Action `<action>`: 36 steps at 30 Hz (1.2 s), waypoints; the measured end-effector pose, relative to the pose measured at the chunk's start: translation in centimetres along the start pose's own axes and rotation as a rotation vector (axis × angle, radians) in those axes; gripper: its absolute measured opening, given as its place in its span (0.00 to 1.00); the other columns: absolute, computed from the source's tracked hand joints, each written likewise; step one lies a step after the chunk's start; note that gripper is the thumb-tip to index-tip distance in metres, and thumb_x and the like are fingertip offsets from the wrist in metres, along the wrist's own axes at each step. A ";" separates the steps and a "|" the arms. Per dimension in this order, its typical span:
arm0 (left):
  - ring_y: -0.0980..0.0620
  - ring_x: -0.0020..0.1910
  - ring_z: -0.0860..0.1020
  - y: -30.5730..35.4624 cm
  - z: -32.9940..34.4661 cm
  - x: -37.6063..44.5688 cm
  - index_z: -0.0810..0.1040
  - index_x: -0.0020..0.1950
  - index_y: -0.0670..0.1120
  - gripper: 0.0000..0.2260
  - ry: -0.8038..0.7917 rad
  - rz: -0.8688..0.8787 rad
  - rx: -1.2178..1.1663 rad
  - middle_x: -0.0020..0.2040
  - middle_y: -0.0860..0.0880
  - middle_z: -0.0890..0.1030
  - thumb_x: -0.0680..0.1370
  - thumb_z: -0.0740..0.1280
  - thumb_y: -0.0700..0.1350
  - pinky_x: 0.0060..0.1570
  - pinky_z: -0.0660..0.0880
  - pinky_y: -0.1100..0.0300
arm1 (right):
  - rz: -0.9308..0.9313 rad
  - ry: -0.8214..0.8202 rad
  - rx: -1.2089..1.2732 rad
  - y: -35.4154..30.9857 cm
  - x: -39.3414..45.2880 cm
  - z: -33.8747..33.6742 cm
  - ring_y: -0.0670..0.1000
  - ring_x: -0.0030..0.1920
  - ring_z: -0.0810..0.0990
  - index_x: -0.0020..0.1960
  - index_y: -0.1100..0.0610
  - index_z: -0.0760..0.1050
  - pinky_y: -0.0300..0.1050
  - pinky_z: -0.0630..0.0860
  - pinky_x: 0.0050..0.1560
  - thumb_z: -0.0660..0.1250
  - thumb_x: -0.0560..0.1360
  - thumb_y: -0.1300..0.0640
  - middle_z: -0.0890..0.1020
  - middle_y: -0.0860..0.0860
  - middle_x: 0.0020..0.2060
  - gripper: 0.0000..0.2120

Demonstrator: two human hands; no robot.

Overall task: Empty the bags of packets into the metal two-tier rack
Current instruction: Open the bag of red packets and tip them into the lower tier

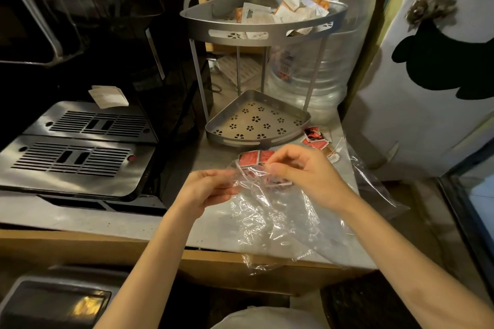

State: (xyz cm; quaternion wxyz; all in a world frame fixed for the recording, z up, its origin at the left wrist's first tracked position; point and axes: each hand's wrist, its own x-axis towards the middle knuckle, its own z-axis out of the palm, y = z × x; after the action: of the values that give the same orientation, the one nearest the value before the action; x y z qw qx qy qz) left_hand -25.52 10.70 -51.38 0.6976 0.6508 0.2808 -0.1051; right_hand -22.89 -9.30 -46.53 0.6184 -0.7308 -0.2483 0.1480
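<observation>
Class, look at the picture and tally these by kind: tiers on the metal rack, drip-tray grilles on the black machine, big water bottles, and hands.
Rack tiers: 2, upper and lower
Drip-tray grilles: 2
Water bottles: 1
Hands: 2, left hand, right hand
Total: 7

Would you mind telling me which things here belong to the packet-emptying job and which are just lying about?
Part of the job:
- metal two-tier rack
- clear plastic bag, pinched by left hand and right hand
- red packets at the bag's mouth
- packets in the top tier

Just lying about:
- coffee machine drip trays
- large water bottle
- second plastic bag
</observation>
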 end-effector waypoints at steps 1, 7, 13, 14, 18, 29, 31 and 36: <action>0.55 0.27 0.81 0.0 -0.2 0.1 0.80 0.44 0.42 0.02 0.001 0.003 -0.004 0.29 0.47 0.83 0.73 0.68 0.37 0.27 0.79 0.66 | -0.013 -0.002 0.001 -0.4 -0.1 -0.3 0.43 0.38 0.81 0.41 0.54 0.79 0.35 0.77 0.42 0.69 0.71 0.63 0.83 0.46 0.35 0.05; 0.55 0.29 0.79 0.4 -0.6 -0.2 0.81 0.50 0.42 0.07 -0.019 0.034 0.196 0.33 0.48 0.82 0.76 0.65 0.39 0.26 0.75 0.66 | -0.058 0.026 -0.036 -2.1 -0.6 -1.5 0.50 0.37 0.82 0.42 0.53 0.81 0.47 0.80 0.45 0.70 0.70 0.64 0.84 0.55 0.38 0.06; 0.56 0.52 0.75 4.5 0.9 -0.3 0.83 0.46 0.49 0.13 -0.068 0.475 0.610 0.49 0.55 0.77 0.77 0.58 0.45 0.46 0.70 0.66 | -0.001 0.002 -0.089 -2.1 0.0 -1.7 0.52 0.44 0.83 0.45 0.53 0.81 0.48 0.79 0.49 0.70 0.71 0.62 0.85 0.54 0.42 0.06; 0.51 0.58 0.74 5.2 1.4 -0.6 0.84 0.47 0.48 0.15 -0.177 0.433 0.662 0.52 0.53 0.77 0.78 0.57 0.46 0.50 0.71 0.63 | -0.002 -0.011 -0.086 -2.1 0.0 -1.6 0.51 0.43 0.83 0.45 0.53 0.81 0.45 0.79 0.50 0.69 0.71 0.63 0.85 0.53 0.42 0.07; 0.50 0.52 0.81 6.2 3.2 -2.6 0.80 0.56 0.42 0.25 -0.629 0.415 0.733 0.53 0.45 0.83 0.73 0.62 0.61 0.55 0.75 0.57 | -0.003 -0.019 -0.051 -1.9 0.4 -1.2 0.47 0.43 0.83 0.51 0.50 0.78 0.39 0.79 0.49 0.69 0.71 0.65 0.83 0.49 0.41 0.13; 0.52 0.42 0.84 5.1 2.9 -1.8 0.83 0.50 0.44 0.09 -0.537 0.574 0.633 0.44 0.46 0.85 0.73 0.67 0.36 0.43 0.78 0.66 | 0.124 -0.011 -0.280 2.9 -1.4 -1.7 0.40 0.44 0.79 0.52 0.52 0.80 0.34 0.75 0.49 0.71 0.70 0.63 0.81 0.41 0.42 0.12; 0.54 0.40 0.83 5.3 3.0 -1.9 0.83 0.49 0.44 0.07 -0.544 0.568 0.643 0.42 0.48 0.86 0.74 0.67 0.39 0.40 0.77 0.68 | 0.125 0.039 -0.276 3.6 -1.5 -1.3 0.42 0.45 0.80 0.51 0.55 0.81 0.35 0.75 0.50 0.71 0.71 0.61 0.82 0.43 0.43 0.10; 0.51 0.47 0.82 6.4 3.0 0.3 0.81 0.53 0.42 0.24 -0.544 0.359 0.501 0.49 0.48 0.85 0.79 0.52 0.56 0.48 0.76 0.60 | 0.110 0.093 -0.283 3.8 -1.4 -1.3 0.49 0.46 0.81 0.48 0.58 0.82 0.38 0.77 0.49 0.69 0.73 0.60 0.84 0.51 0.44 0.06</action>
State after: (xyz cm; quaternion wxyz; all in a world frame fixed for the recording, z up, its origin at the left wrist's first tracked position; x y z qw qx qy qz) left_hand -21.23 8.66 -46.13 0.5735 0.7876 -0.0663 -0.2153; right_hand -22.68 -11.60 -50.12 0.5110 -0.8291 -0.1977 0.1111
